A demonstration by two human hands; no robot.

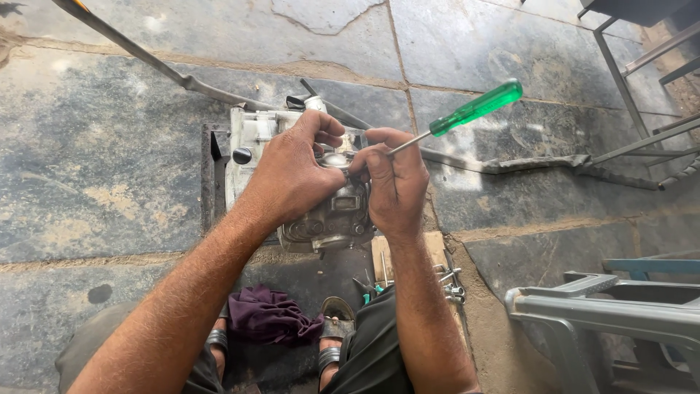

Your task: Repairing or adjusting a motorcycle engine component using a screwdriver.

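Both hands on engine block, stone floor.
Left hand (pixel 292 171) grips the grey engine block (pixel 321 211) from above; right hand (pixel 394 182) pinches a green-handled screwdriver (pixel 467 113), tip at block's top. Bare floor (pixel 102 146) left; purple rag (pixel 270 314), grey plastic stool (pixel 605 306) nearby.

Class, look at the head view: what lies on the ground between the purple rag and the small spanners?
In the head view, the person's sandalled foot lies between the purple rag and the spanners, with a dark trouser leg crossing there.

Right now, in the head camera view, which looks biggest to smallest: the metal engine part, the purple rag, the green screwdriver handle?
1. Metal engine part, though the hands hide some of it.
2. Purple rag.
3. Green screwdriver handle, clearly smallest.
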